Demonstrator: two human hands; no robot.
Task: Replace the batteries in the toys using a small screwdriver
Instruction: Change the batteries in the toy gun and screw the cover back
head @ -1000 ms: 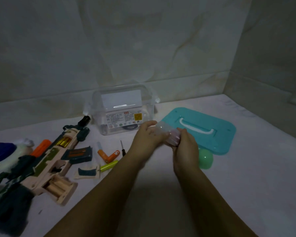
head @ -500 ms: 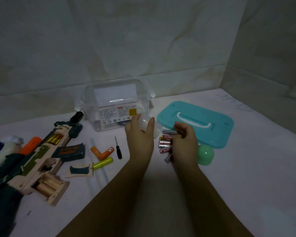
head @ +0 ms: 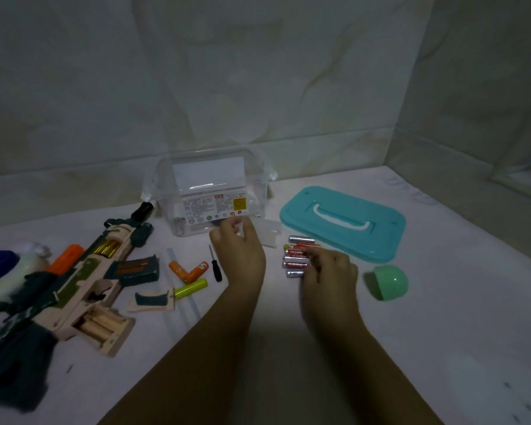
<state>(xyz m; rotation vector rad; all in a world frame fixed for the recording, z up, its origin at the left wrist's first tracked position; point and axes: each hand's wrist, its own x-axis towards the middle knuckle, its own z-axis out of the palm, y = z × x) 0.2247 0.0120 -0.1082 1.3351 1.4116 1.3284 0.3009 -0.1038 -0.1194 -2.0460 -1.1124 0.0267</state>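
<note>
My left hand (head: 239, 256) and my right hand (head: 330, 273) are both bare. Back from the fingers, each wrist runs uncovered into a bare forearm: the left forearm (head: 196, 348) and the right forearm (head: 368, 363) stay unclothed all the way to the bottom edge of the view. The light is dim, so I cannot make out my nails or any fine marks.

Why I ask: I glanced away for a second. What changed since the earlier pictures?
The hands parted. The clear case they held together is now by the left hand; batteries lie in a row on the table, touched by the right hand. Unmoved: toy gun, screwdriver, box, lid.
</note>
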